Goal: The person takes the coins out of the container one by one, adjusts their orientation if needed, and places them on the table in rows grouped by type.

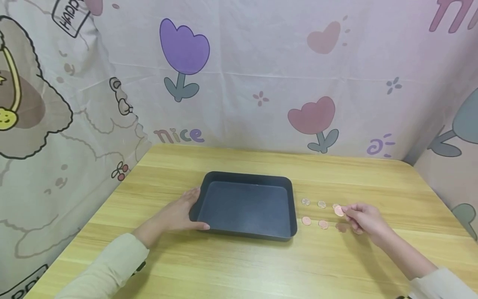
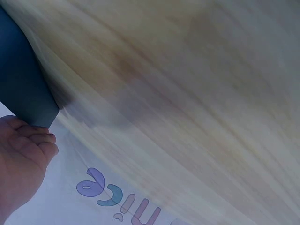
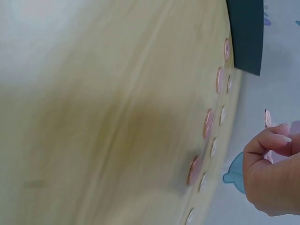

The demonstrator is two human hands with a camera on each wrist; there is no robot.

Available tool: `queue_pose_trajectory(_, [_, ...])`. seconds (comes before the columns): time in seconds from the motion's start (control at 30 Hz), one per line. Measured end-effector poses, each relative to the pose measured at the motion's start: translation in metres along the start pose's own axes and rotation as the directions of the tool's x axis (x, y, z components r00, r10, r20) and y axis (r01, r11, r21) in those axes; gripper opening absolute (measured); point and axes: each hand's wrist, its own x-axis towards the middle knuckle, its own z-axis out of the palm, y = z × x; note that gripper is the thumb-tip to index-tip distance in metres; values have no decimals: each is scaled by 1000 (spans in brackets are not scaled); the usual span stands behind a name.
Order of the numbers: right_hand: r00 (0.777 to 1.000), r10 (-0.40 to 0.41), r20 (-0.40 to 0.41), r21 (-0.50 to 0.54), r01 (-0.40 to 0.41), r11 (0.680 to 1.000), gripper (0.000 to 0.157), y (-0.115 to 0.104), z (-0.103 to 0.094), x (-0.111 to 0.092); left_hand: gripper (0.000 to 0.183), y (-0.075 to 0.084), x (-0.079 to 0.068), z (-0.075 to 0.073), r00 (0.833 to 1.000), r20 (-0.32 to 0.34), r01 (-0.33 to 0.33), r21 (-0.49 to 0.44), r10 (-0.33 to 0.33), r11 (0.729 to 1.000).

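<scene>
A dark rectangular baking pan [image 1: 246,207] lies on the wooden table. At its left side, my left hand [image 1: 183,211] holds the pan, thumb along the front left edge and fingers against the left wall. In the left wrist view, curled fingertips [image 2: 47,136] meet the pan's outer wall [image 2: 28,89]. My right hand [image 1: 364,218] pinches a copper-coloured coin [image 1: 339,211] between thumb and fingers, raised above the table right of the pan. Below lie two rows of coins: silver ones [image 1: 321,204] behind, copper ones [image 1: 323,224] in front. The hand hides the rows' right ends in the head view.
The light wooden table [image 1: 239,270] runs back to a printed cloth [image 1: 242,83] with flowers and lettering. More cloth hangs at the left and right sides. In the right wrist view, several copper coins [image 3: 193,171] and silver coins [image 3: 202,182] extend away from the pan.
</scene>
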Motion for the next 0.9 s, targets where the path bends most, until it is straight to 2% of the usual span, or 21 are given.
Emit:
queue_pose_trajectory(0.27, [998, 40, -44, -78, -43, 996, 22, 17, -17, -13, 114, 0, 1, 0, 1000, -2, -6, 4, 6, 1000])
queue_pose_trajectory(0.43, [996, 80, -49, -91, -84, 992, 22, 29, -26, -19, 114, 0, 0, 0, 1000, -3, -7, 2, 7, 1000])
queue_pose_trajectory(0.6, [992, 106, -67, -111, -113, 987, 31, 43, -37, -23, 114, -1, 0, 0, 1000, -6, -8, -5, 8, 1000])
queue_pose_trajectory(0.8, [984, 156, -83, -96, -164, 982, 27, 55, -49, -25, 114, -2, 1, 1, 1000, -12, -13, -1, 13, 1000])
queue_pose_trajectory(0.9, [982, 165, -88, -95, -173, 980, 36, 58, -53, -26, 114, -1, 1, 0, 1000, -14, -13, 0, 13, 1000])
